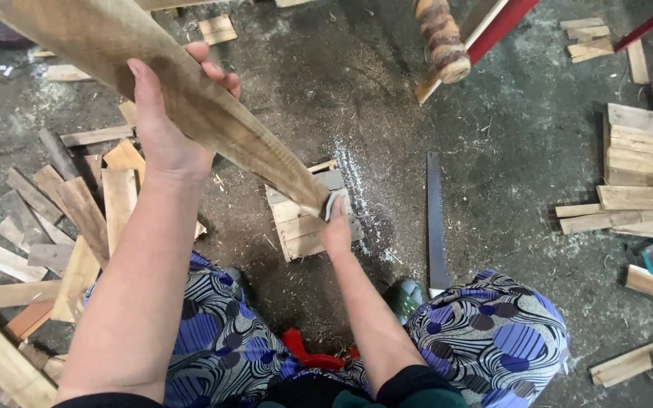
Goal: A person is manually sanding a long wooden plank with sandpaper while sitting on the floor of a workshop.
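Sawdust covers the floor (pixel 387 91) where the left hand (pixel 168 128) grips a long stiff plank (pixel 213 113) mid-length and the right hand (pixel 336 230) pinches its lower end, probably heavy, above a small pallet (pixel 300 219).

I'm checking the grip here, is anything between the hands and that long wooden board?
Nothing visible. The left hand wraps the long wooden board directly at mid-length, and the right hand grips its lower end, just above the small slatted block on the floor. The handsaw lies off to the side.
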